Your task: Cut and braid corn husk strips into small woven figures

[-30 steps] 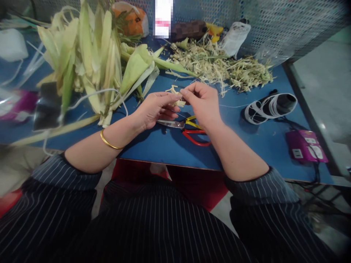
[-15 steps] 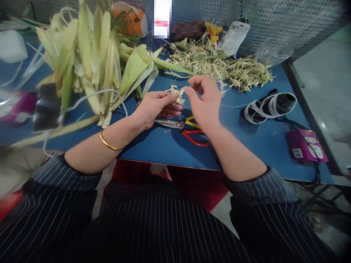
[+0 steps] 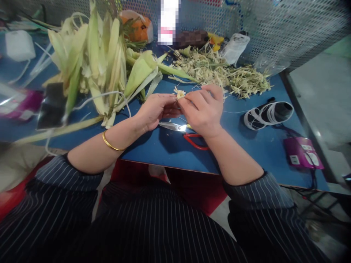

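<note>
My left hand (image 3: 155, 111) and my right hand (image 3: 203, 109) meet above the blue table (image 3: 246, 146), both pinched on a small pale bundle of leaf strips (image 3: 180, 94) that pokes out between the fingertips. A thin white thread (image 3: 233, 111) runs from my right hand to a dark spool (image 3: 268, 113) at the right. Scissors with red and yellow handles (image 3: 186, 132) lie flat on the table just under my hands, partly hidden by my right wrist.
A heap of long green-yellow leaves (image 3: 95, 65) fills the left back of the table. Shredded leaf scraps (image 3: 225, 71) lie behind my hands. A purple power strip (image 3: 303, 157) sits at the right edge. A perforated metal screen (image 3: 274, 25) closes the back.
My right hand lifted away from the bundle half a second ago and has now come back down and closed on it beside my left hand. The camera shifted slightly.
</note>
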Demonstrator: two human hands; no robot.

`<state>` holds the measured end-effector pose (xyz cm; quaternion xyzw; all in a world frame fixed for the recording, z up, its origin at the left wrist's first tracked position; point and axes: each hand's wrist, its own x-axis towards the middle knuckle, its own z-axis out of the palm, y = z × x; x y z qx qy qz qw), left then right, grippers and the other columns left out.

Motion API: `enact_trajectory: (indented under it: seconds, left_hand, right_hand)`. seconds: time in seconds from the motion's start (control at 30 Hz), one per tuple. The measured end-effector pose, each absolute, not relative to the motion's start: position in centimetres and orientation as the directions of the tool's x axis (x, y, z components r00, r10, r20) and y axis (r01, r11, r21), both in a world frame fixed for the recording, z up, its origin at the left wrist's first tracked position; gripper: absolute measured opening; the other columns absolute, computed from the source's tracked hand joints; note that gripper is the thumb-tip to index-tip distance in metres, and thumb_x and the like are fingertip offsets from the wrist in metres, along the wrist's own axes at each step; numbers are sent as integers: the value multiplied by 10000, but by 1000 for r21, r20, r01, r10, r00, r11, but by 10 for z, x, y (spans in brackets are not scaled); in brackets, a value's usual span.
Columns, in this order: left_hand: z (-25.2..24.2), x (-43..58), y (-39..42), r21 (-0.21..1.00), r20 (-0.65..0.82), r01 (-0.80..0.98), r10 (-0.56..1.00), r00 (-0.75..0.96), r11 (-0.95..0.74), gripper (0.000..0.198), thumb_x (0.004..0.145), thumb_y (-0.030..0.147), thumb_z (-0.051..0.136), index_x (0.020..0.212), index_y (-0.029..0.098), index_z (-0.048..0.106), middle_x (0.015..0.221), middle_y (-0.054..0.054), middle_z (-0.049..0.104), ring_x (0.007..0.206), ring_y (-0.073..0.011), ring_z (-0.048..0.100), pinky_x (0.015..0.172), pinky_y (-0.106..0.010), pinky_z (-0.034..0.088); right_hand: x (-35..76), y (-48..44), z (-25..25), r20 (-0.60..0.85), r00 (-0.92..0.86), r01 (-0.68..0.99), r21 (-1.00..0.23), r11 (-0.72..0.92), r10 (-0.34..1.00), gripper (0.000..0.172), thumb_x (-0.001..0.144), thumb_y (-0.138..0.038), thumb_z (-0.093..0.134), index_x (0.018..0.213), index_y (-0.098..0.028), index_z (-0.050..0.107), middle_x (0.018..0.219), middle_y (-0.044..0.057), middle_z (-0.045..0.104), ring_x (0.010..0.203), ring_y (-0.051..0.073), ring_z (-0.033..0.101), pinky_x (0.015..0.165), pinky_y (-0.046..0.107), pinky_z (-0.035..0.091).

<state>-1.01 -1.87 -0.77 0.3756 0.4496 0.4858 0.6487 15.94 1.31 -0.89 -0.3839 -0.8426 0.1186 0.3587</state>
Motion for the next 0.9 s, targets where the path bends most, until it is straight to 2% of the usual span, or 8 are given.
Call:
enact_trajectory:
  seconds: [0.23, 0.4, 0.53, 0.67, 0.77, 0.9]
  left_hand:
    - [-10, -7, -19, 928, -252, -256, 962, 102, 271, 145, 812, 298, 735, 856, 163, 707, 811, -47, 754, 785, -136, 728, 761, -241, 593]
    - [-9, -6, -20, 934, -228, -264, 971, 75, 240, 162, 826, 291, 735, 917, 157, 720, 810, -36, 755, 755, -124, 726, 769, -244, 592]
    - [-6, -6, -20, 935, -175, -292, 979, 107, 199, 146, 843, 236, 715, 958, 148, 723, 844, -37, 759, 756, -122, 725, 787, -253, 592]
    - [-7, -5, -19, 949, -146, -268, 985, 88, 164, 161, 849, 197, 696, 998, 140, 717, 823, -33, 752, 737, -118, 717, 769, -258, 588]
    - [-10, -5, -18, 961, -124, -242, 990, 63, 136, 134, 856, 170, 670, 975, 135, 720, 804, -28, 738, 709, -98, 697, 757, -245, 580]
    - [-13, -6, -17, 964, -103, -243, 994, 44, 111, 135, 854, 160, 653, 964, 138, 727, 795, -19, 729, 698, -85, 677, 735, -230, 574]
  right_hand:
    - [157, 16, -10, 498, -557, 578, -342, 741, 665, 304, 983, -426, 472, 787, -263, 638, 862, 61, 663, 1007, 257, 631, 1124, 589, 343]
    - [158, 16, -10, 506, -559, 567, -345, 748, 657, 248, 963, -419, 525, 820, -271, 663, 905, 65, 683, 1024, 259, 635, 1126, 569, 346]
    - [161, 17, -11, 524, -594, 640, -151, 753, 610, 350, 1031, -343, 362, 891, -270, 674, 939, 61, 694, 971, 221, 652, 1097, 557, 375]
    - [163, 20, -18, 530, -647, 646, 0, 763, 548, 369, 1041, -362, 317, 998, -255, 668, 962, 70, 690, 1039, 237, 643, 1072, 558, 407]
    - [162, 21, -23, 520, -685, 611, 29, 791, 510, 364, 1032, -411, 336, 1021, -249, 661, 990, 76, 685, 1096, 257, 624, 1068, 560, 416]
    - [161, 21, -26, 531, -691, 577, -3, 817, 490, 377, 1033, -437, 331, 985, -242, 650, 971, 67, 676, 1085, 248, 625, 1071, 555, 423]
